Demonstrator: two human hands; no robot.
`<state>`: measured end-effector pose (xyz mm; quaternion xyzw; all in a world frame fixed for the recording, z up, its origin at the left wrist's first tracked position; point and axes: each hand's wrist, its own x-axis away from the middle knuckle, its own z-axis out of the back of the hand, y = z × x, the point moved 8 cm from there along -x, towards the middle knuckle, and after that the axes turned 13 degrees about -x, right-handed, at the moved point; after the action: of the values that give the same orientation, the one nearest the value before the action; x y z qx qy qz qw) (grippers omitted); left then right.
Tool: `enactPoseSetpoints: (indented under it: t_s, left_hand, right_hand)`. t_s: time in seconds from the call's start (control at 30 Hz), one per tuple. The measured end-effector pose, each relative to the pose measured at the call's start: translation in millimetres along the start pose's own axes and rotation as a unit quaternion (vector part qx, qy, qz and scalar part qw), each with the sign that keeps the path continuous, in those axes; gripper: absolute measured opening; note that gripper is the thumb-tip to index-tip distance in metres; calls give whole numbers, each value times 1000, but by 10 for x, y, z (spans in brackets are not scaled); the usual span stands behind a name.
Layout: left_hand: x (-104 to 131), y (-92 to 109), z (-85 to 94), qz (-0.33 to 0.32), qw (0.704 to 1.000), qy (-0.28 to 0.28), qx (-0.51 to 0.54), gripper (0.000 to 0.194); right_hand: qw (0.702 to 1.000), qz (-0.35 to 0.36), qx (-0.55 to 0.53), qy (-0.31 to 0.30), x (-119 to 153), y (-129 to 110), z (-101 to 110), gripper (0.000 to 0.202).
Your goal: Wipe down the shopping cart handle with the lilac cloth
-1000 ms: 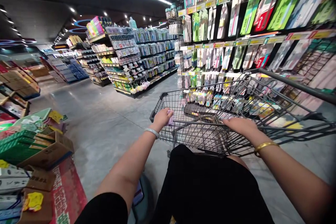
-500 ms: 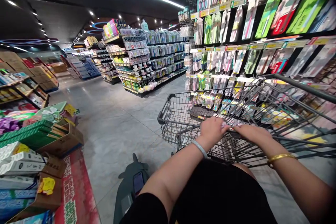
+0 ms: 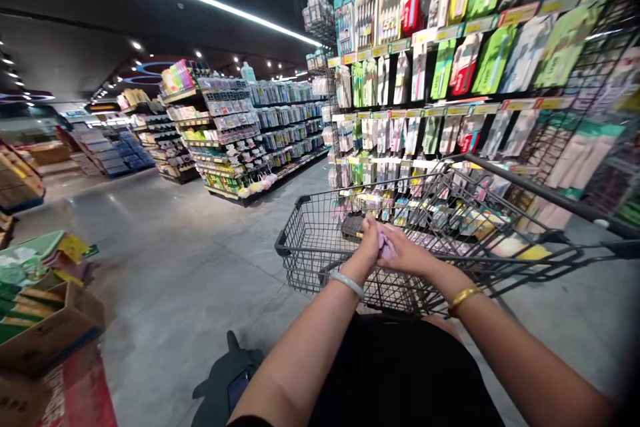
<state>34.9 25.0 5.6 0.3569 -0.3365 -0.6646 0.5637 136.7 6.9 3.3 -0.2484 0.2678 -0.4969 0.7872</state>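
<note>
My left hand (image 3: pixel 369 244), with a pale bangle at its wrist, is closed on a small crumpled purple item (image 3: pixel 384 245). From the other side my right hand (image 3: pixel 404 251), with a gold bangle at the wrist, grips the same item, so the two hands nearly meet. What the item is cannot be made out. Both hands are over a dark wire shopping cart (image 3: pixel 310 240), whose handle bar (image 3: pixel 540 193) runs off to the right.
Tall racks of packaged toothbrushes (image 3: pixel 440 67) stand behind the cart. More shelves (image 3: pixel 230 140) are at centre left. Cardboard boxes (image 3: pixel 55 327) lie at lower left, and a dark grey seat-like object (image 3: pixel 220 373) with a phone is near my left arm.
The view has shifted, so the cart and racks sit further left. My hands have come closer together, and the purple item shows more between them.
</note>
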Motion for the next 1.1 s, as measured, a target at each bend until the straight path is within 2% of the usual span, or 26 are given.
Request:
enactPoseSetpoints:
  t_s: [0.03,0.1,0.17,0.23,0.3,0.37,0.43,0.53,0.7,0.83,0.93,1.1]
  left_hand:
    - [5,-4,3,-1,1000,2,12,79]
    - [12,4,95,-28,1000,5,-14,77]
    - [29,40,285,-89,991,0,-100,70]
    - [66,40,517,-153,958,-17,-242,61]
    - [66,-149,844,-112,919,-12,-377,63]
    - [74,-351,1113,-75,906,-19,-417,66]
    - [82,-540,1231,-51,894,-41,-443,63]
    - [74,-782,1174,-14,878,-85,-471,69]
    - [-11,-1013,970,44,863,-168,-475,87]
    - [-80,-1063,1028,66,858,-199,-469,87]
    - [-90,-1038,1121,67,858,-199,-469,88]
    - [-92,-1022,1163,59,861,-193,-468,87]
  right_hand:
    - [1000,-14,1,-3,-1,-30,-39,94]
    - [1000,-27,8,6,45,-90,-59,74]
    - [999,-4,23,26,149,-167,-25,53]
    - [998,21,45,45,288,-214,43,47]
    - [995,3,74,66,409,-189,144,50]
    - [990,-62,102,79,464,-119,254,48]
    - [980,-139,126,67,428,-75,308,42]
    - [972,-188,142,20,200,-168,197,36]
    - [981,-156,115,-4,-244,-473,-278,38]
    - [985,-125,116,-1,-365,-649,-512,37]
    - [988,-96,123,2,-301,-676,-461,32]
    - [993,-61,100,27,-5,-471,-164,33]
